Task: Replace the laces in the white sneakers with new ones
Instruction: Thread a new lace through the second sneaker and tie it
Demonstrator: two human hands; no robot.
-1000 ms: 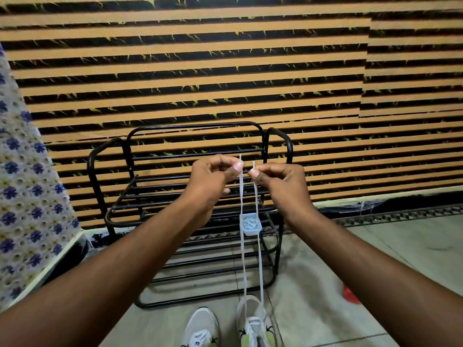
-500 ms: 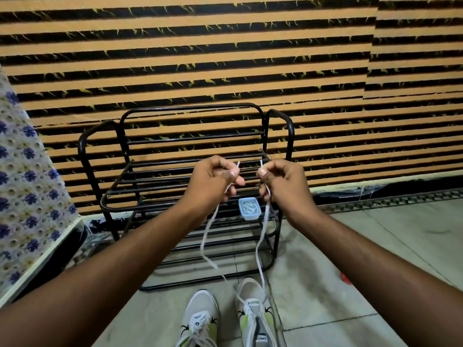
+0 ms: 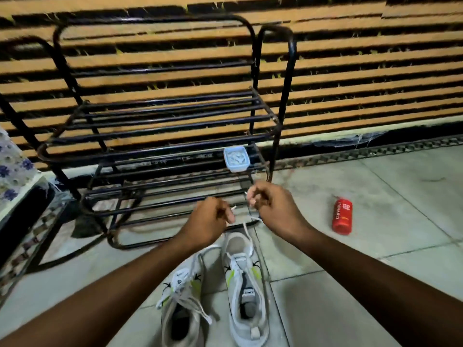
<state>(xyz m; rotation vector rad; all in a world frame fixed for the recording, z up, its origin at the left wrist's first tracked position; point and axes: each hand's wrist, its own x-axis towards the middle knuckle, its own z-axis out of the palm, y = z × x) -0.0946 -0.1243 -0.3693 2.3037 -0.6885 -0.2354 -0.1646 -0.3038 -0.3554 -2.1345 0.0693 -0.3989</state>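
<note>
Both hands, left (image 3: 209, 221) and right (image 3: 271, 205), each pinching a lace (image 3: 246, 230) end, have dropped toward the right sneaker (image 3: 246, 291) on the floor (image 3: 350, 284), probably to thread the next eyelets.

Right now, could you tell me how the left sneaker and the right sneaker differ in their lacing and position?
The right sneaker has its lace ends lifted, one pinched in each of the left hand and right hand; the left sneaker has its lace lying slack across the shoe, unheld. The right sneaker sits slightly farther forward, toward the black rack, than the left sneaker. Both are white with yellow-green accents and stand on the tiled floor.
</note>
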